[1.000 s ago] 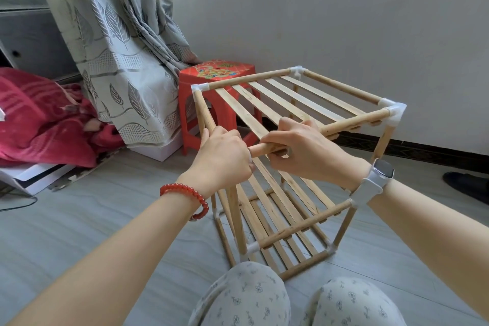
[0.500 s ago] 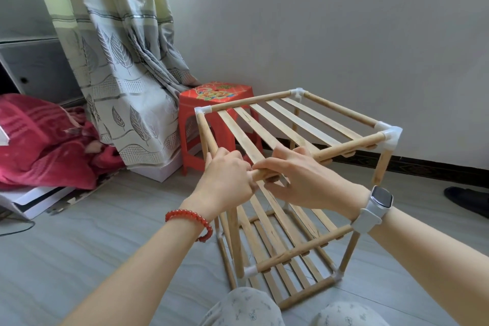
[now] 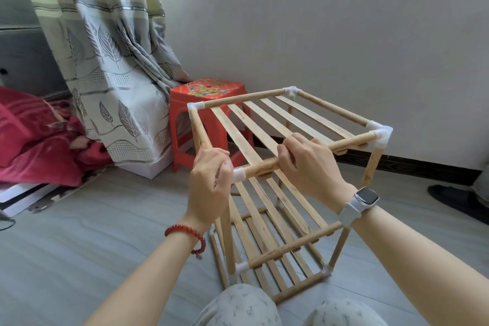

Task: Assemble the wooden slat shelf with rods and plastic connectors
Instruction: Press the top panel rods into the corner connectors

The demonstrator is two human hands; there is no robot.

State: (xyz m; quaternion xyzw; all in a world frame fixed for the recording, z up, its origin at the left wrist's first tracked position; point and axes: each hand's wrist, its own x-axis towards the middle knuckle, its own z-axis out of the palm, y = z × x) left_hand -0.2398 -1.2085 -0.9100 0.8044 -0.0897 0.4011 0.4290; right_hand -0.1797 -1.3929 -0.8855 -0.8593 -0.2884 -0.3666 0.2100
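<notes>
Nearly finished, by the look of it: the shelf [image 3: 264, 193] stands on the floor with three slatted tiers framed. The left hand [image 3: 209, 182] curls round the near-left corner, where a white connector [image 3: 238, 174] shows. The right hand [image 3: 307, 164] grips the front rod [image 3: 349, 141] entering it. Seating this joint seems to be what remains.

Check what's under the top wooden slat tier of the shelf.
Under the top wooden slat tier: a middle slat tier, then a bottom slat tier by the grey floor. Both hands and the patterned knees hide parts of them.
</notes>
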